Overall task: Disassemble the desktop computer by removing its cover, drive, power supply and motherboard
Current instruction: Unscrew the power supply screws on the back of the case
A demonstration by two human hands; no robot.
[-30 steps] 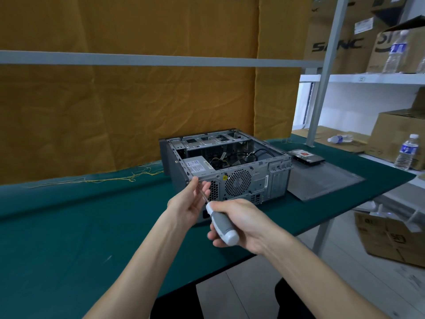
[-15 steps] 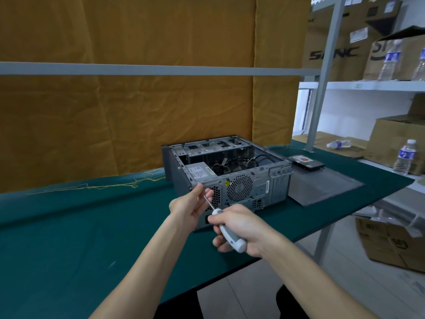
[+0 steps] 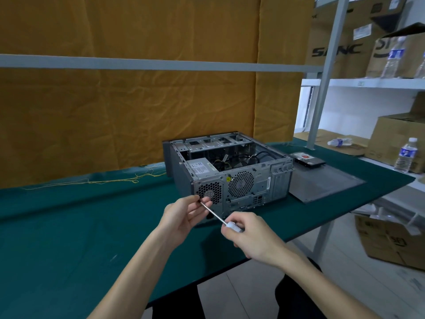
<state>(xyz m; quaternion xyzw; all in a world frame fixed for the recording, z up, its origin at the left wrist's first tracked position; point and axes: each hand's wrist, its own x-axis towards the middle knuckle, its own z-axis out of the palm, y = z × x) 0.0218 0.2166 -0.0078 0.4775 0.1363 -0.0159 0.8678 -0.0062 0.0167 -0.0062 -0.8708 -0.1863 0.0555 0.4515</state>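
Risk: screwdriver (image 3: pixel 213 214) tip slipping off power supply (image 3: pixel 200 168) screw, centre frame; right hand (image 3: pixel 250 238) grips handle, left hand (image 3: pixel 184 215) pinches shaft, steadying poorly against case (image 3: pixel 230 171).

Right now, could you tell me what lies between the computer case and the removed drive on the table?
In the head view, only the removed cover panel lies between the computer case and the drive, flat on the green table; the drive rests on the panel's far end.
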